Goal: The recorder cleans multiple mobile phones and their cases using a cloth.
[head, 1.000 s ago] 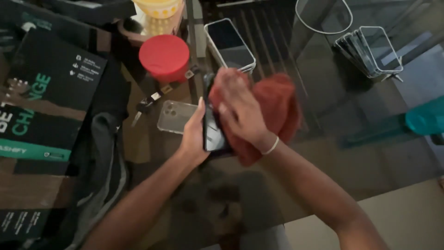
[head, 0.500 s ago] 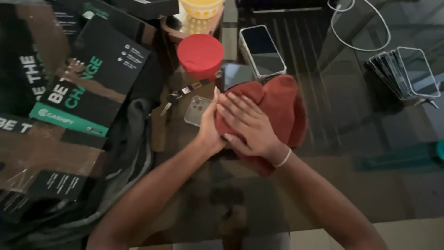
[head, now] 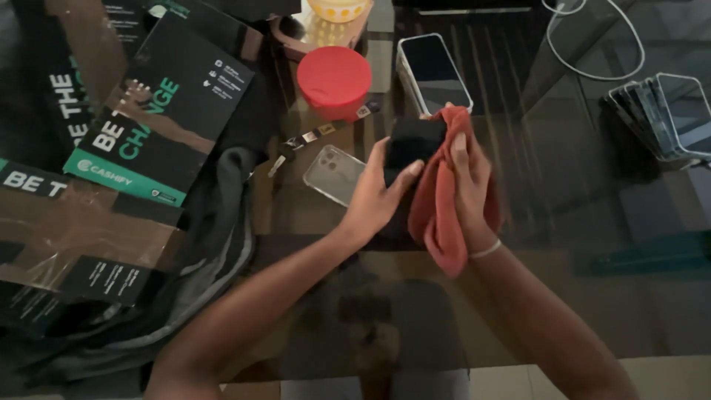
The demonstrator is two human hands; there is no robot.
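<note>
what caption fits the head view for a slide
Left hand holds a dark phone while the right hand presses a red cloth against it, above a glass table.

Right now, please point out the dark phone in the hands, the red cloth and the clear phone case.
dark phone (head: 415,141), head view, middle of its dark face.
red cloth (head: 437,211), head view, hanging fold.
clear phone case (head: 335,174), head view, its flat back.

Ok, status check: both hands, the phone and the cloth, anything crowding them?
Left hand grips dark phone. Right hand holds red cloth against it. Clear phone case lies beside left hand; red lid just beyond.
</note>
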